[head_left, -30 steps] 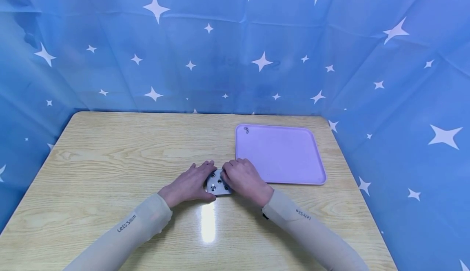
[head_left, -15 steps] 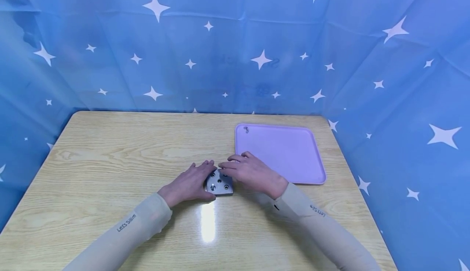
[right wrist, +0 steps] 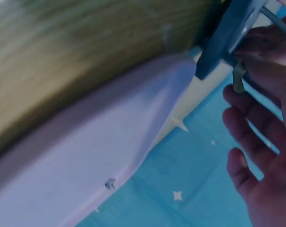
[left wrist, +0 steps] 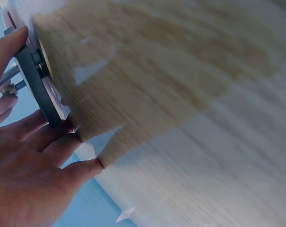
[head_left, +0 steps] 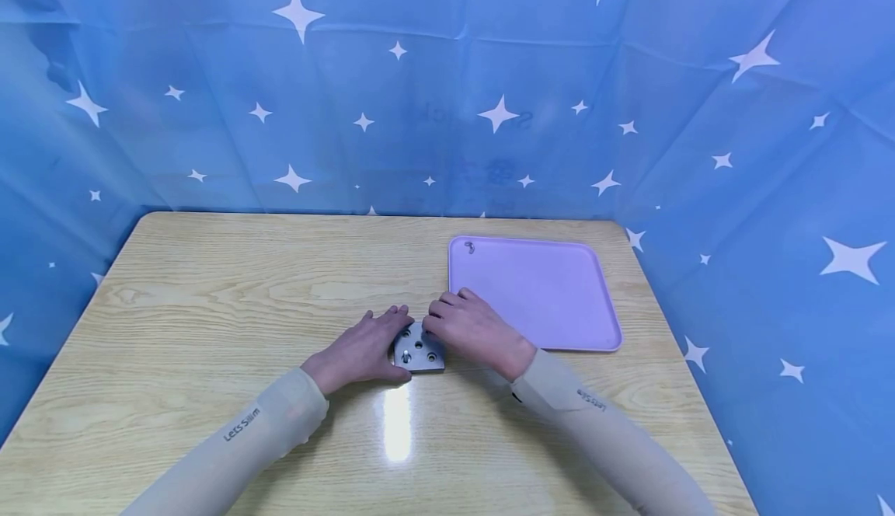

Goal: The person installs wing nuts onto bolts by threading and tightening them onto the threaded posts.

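A thick metal plate (head_left: 423, 350) with several holes lies on the table, and threaded bolts (left wrist: 10, 74) stand up from it. My left hand (head_left: 363, 347) holds the plate's left side, thumb at the near edge and fingers at the far edge. At the plate's far right corner is my right hand (head_left: 475, 331), its fingers bent. In the right wrist view its thumb and index finger pinch a small wing nut (right wrist: 238, 78) on one bolt. From the head view the right hand hides that bolt and nut.
A purple tray (head_left: 534, 294) lies on the table just right of and behind the plate. One small metal piece (head_left: 469, 247), like a wing nut, sits in its far left corner. A blue star-patterned curtain (head_left: 391, 81) surrounds the wooden table (head_left: 245, 283).
Half a second ago my right fingers were spread off the corner; now they are bent in around it again, with the wrist turned. My left hand and the plate have stayed still.
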### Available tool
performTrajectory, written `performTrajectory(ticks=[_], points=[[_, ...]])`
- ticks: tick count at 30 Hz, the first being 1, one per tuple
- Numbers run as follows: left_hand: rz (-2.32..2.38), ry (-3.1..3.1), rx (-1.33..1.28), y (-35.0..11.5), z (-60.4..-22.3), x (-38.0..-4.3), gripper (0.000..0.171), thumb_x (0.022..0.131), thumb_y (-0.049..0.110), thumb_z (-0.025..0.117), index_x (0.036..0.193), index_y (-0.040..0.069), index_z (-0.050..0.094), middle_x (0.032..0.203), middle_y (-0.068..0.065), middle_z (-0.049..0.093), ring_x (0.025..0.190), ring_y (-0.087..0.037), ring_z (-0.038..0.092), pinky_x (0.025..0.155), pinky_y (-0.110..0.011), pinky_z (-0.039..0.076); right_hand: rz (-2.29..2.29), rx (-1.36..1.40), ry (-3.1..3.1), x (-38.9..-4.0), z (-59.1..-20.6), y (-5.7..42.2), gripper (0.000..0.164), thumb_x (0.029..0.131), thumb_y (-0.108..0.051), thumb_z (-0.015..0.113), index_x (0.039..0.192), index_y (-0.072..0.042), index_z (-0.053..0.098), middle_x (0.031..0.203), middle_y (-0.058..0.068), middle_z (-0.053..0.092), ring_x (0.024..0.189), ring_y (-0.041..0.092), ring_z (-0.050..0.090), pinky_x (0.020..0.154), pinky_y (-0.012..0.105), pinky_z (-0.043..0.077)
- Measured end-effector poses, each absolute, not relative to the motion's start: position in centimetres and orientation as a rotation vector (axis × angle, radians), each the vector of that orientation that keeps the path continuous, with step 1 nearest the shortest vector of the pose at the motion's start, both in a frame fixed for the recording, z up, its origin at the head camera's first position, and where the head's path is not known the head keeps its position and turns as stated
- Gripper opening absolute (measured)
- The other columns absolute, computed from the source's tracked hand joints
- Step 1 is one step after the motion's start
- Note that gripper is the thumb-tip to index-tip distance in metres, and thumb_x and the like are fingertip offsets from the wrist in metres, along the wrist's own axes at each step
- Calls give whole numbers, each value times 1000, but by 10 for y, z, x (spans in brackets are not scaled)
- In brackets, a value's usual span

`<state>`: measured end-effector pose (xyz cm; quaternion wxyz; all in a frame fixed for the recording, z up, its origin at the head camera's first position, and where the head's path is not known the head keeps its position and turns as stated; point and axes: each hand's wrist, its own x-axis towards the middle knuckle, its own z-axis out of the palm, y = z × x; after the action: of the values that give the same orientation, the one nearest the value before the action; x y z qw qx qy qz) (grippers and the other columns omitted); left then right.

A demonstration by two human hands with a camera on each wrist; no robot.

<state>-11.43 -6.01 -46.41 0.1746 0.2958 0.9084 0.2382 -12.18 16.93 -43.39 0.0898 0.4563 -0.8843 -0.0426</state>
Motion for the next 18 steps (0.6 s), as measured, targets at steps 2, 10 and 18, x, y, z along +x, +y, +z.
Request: performTrajectory(ticks=[2, 10, 18], points=[[669, 2572, 833, -60, -464, -114, 92, 79, 41, 87, 152, 1, 47, 162, -22, 38, 151, -35, 36, 123, -60, 25, -83, 1302, -2654, -121, -436, 165, 9, 98, -26, 72, 100, -17, 75, 95, -4, 71, 88, 15, 62, 73, 30, 49], [674, 2574, 843, -61, -465, -115, 92, 79, 41, 88, 150, -1, 48, 160, -24, 39, 149, -37, 37, 123, -60, 26, 318, 950, -2852, -111, -444, 151, 13, 96, -15, 74, 85, -9, 69, 72, -1, 63, 63, 14, 58, 57, 32, 51], [665, 2580, 842, -61, -464, -114, 93, 78, 41, 88, 151, 0, 48, 161, -23, 39, 150, -36, 37, 122, -61, 26, 238, 931, -2878, -110, -438, 156, 32, 96, -37, 73, 108, -7, 72, 90, 4, 74, 78, 21, 69, 69, 37, 58]])
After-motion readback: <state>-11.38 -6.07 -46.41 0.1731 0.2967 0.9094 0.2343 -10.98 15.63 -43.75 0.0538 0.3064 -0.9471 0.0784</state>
